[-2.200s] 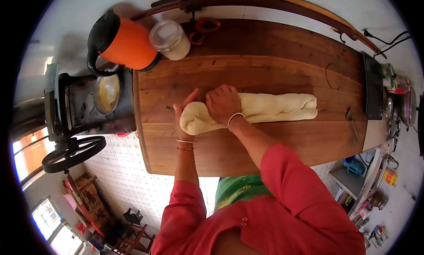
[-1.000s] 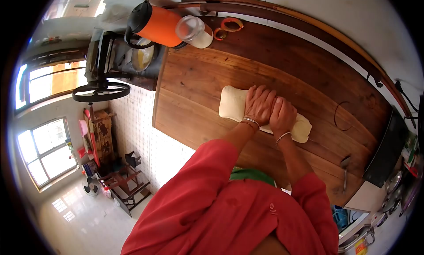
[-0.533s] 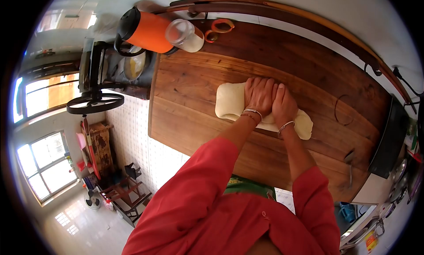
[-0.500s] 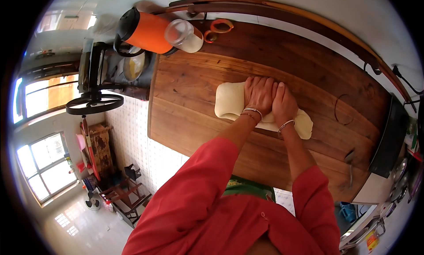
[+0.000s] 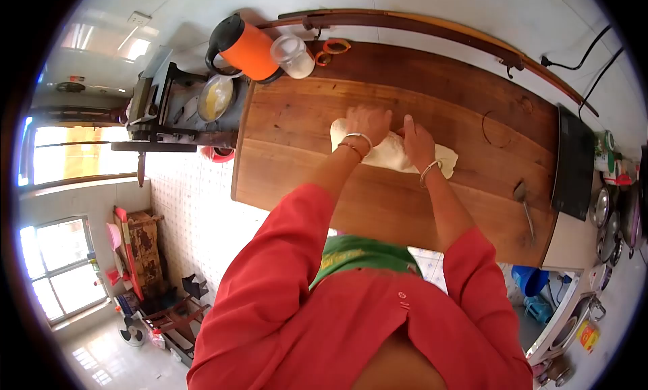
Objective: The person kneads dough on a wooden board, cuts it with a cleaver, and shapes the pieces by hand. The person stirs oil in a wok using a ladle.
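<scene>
A pale lump of dough (image 5: 393, 155) lies stretched lengthwise on the wooden table (image 5: 297, 177), its left end rounded and its right end flatter. Over its far left part is my left hand (image 5: 368, 122), slightly blurred, with the fingers curled down on the dough's far edge. My right hand (image 5: 418, 144) grips the dough right of its middle, thumb pointing away from me and fingers bent under. A small gap separates the two hands. Both wrists wear bangles. Parts of the dough are hidden beneath my hands.
At the table's back left stand an orange jug (image 5: 250, 51) and a glass jar of white powder (image 5: 294, 58), beside orange rings (image 5: 336, 46). A spoon (image 5: 524, 211) lies at right near a black slab (image 5: 572, 164). Left of the table sits a pan with yellow contents (image 5: 216, 100).
My hands, pressed side by side on the dough before, have come apart, and their fingers now curl at its far side. The dough looks narrower. The camera view has shifted.
</scene>
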The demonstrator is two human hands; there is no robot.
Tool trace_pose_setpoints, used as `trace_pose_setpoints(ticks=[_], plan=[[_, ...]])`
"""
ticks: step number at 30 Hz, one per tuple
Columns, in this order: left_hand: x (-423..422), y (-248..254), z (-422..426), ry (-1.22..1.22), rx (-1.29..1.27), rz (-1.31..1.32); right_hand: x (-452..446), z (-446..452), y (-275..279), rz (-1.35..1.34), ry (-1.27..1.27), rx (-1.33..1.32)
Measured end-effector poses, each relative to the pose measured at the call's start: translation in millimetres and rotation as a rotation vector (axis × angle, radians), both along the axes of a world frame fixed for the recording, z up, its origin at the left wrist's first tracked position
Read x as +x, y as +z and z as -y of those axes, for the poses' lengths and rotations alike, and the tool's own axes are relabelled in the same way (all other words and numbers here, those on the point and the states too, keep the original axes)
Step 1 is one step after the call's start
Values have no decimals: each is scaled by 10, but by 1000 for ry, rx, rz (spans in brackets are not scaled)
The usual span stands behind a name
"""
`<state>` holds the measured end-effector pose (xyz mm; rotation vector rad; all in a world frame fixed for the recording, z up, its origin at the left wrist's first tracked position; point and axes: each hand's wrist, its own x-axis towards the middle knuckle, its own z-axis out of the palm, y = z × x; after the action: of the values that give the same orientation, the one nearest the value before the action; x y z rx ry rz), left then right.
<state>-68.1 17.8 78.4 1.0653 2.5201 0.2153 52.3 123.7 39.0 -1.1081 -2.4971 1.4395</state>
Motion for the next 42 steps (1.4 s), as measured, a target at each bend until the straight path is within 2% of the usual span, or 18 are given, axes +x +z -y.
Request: trace_pose_setpoints(ticks=[1, 2, 3, 5, 10, 21, 26, 28, 29, 31, 33, 35, 36, 38, 39, 40, 41, 42], plan=[[102, -14, 195, 21, 98, -164, 42, 109, 161, 25, 14, -13], [215, -62, 340, 21, 92, -153, 35, 200, 248, 48, 32, -23], [321, -130, 464, 72, 247, -222, 40, 341, 202, 55, 32, -25], [542, -279, 666, 129, 443, -344, 198, 686, 13, -220, -26, 519], [843, -797, 1049, 41, 476, -447, 539, 718, -280, -281, 263, 718], [140, -742, 632, -26, 394, -275, -44, 282, -389, -226, 287, 621], [-39, -690, 497, -15, 463, -291, -217, 218, -406, -214, 253, 668], [-107, -696, 440, -17, 506, -307, -288, 205, -374, -158, 196, 601], [-159, -698, 404, -13, 440, -267, -342, 178, -352, -169, 184, 623], [-252, -667, 278, 8, 323, -204, -440, 129, -293, 188, 241, 542], [-271, -452, 277, 23, 282, -168, -544, 56, -247, 339, 229, 403], [-379, -72, 261, 15, -42, 145, -454, 210, -366, 300, 249, 466], [-338, -85, 400, 13, -29, 151, -409, 306, -397, 269, 292, 493], [11, -434, 977, 85, -86, 184, -123, 868, -376, 443, 418, 465], [263, -559, 1303, 23, 57, -54, 81, 1206, -352, 269, 299, 517], [463, -631, 1625, -30, 339, -223, 305, 1524, -315, 95, 170, 573], [555, -602, 1800, -63, 344, -218, 414, 1690, -291, 103, 137, 572], [617, -575, 1905, -100, 481, -281, 506, 1796, -281, -81, 68, 719]])
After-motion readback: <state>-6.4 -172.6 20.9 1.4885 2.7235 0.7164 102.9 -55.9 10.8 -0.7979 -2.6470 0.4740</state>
